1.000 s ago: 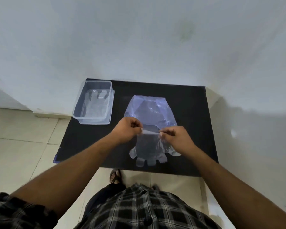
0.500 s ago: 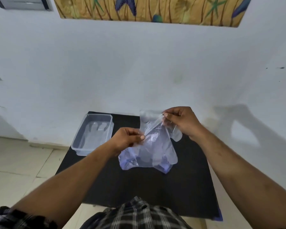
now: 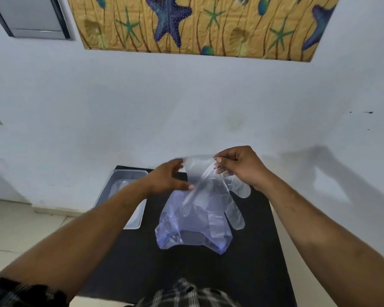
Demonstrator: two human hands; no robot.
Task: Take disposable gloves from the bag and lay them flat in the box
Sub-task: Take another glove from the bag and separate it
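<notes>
Left hand (image 3: 169,177) motion-blurred, so I can't tell whether fingers touch glove (image 3: 211,185). Left forearm hides near right part of box (image 3: 120,191) (contents only a pale smear). Glove layers against bag (image 3: 193,227) hard to separate. Desk (image 3: 253,262) near edge covered by my shirt. Wall picture (image 3: 197,23) cropped at top.

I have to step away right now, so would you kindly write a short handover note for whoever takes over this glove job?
Right hand: pinching the top edge of a clear glove, held up above the table.
Left hand: at the glove's left edge, fingers partly open; grip unclear through blur.
Bag: bluish, slumped on the black table under the glove, with more plastic inside.
Box: clear, at the table's far left, part hidden by the left forearm; at least one glove seems to lie in it.
Left: lay this glove flat in the box, then carry on with the bag.
</notes>
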